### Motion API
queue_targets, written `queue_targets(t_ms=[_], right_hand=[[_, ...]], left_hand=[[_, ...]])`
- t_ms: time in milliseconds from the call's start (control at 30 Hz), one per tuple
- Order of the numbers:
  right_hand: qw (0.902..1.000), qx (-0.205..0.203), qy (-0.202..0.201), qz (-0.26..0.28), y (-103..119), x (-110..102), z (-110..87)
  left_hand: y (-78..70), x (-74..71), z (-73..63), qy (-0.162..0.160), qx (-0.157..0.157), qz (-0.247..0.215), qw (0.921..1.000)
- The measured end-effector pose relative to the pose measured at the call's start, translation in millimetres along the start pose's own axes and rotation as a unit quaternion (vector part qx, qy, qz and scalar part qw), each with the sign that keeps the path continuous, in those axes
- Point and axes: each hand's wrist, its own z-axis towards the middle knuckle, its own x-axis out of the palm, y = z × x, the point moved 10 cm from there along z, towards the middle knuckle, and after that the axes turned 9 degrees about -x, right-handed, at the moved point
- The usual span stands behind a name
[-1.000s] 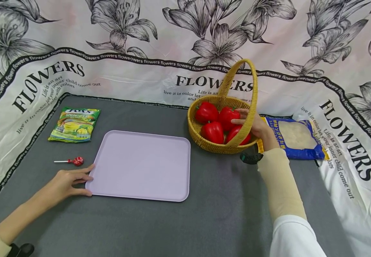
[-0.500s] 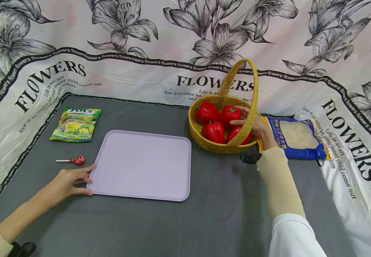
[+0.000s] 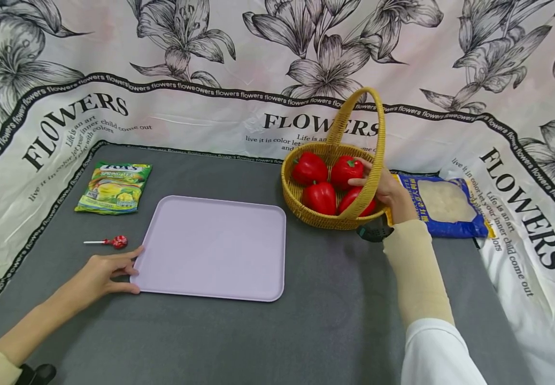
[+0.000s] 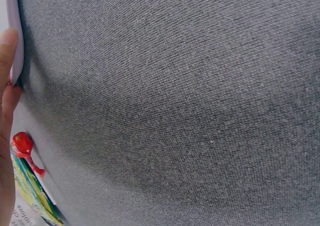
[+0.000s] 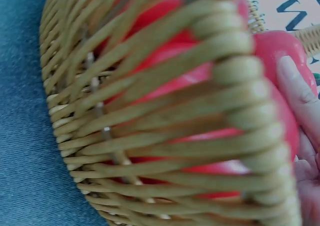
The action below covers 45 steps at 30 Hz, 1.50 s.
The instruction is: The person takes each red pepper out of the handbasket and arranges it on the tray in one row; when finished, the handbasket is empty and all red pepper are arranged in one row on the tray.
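Observation:
A yellow woven basket [image 3: 306, 216] with a tall handle holds several red bell peppers. My right hand [image 3: 384, 184] reaches in under the handle and grips the back-right bell pepper [image 3: 346, 171] by its right side. In the right wrist view, the thumb [image 5: 295, 81] lies on the pepper, while the basket wall hides much of the inside. A bare lilac tray [image 3: 210, 248] lies left of the basket. At its left edge my left hand [image 3: 99, 272] holds the near corner between thumb and fingers; the left wrist view catches the thumb [image 4: 7, 48] on the tray rim [image 4: 16, 61].
A red lollipop [image 3: 120, 242] with a white stick lies beyond the left hand. Behind it is a green and yellow candy bag [image 3: 114, 187]. Right of the basket, partly behind the right arm, lies a blue pasta bag [image 3: 446, 206]. A flower-print cloth [image 3: 210, 117] rises behind the grey tabletop [image 3: 200, 342].
The gripped bell pepper has shifted slightly right and back within the basket, its stem turning a little, with the right hand's fingers at it. The left hand and tray stay in place.

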Motion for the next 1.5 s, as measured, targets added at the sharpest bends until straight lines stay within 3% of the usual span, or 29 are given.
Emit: queue_targets(t_ms=[200,400,567,667,800,1033,1200,1500], right_hand=[[0.9981,-0.028,0.033,-0.045,5.5,-6.0,-7.5],[0.9981,-0.036,0.049,0.007,4.4,-11.0,-10.6],[0.9994,-0.015,0.023,0.018,4.0,-18.4,-12.2],[0.9983,-0.017,0.012,0.055,7.1,-21.0,-13.4],[0.9942,-0.032,0.022,0.100,14.5,-19.5,-16.2],[0.9869,-0.075,0.059,0.130,35.8,-19.0,-28.0],[0.9894,-0.056,0.066,0.117,45.6,-23.2,-34.4],[0.9952,-0.022,0.030,0.090,59.2,-33.2,-41.5]], left_hand=[[3.1,1.9,-0.4,0.006,-0.010,0.011,0.9999],[4.1,2.1,-1.4,0.007,-0.016,0.006,0.9998],[5.2,2.9,-2.3,0.009,-0.021,0.000,0.9997],[6.4,3.7,-2.8,0.013,-0.025,-0.004,0.9996],[8.4,4.7,-3.5,0.017,-0.031,-0.004,0.9994],[8.8,5.2,-4.7,0.014,-0.030,-0.003,0.9995],[9.5,5.4,-4.5,0.013,-0.028,-0.013,0.9994],[7.1,3.8,-3.1,0.005,-0.024,-0.015,0.9996]])
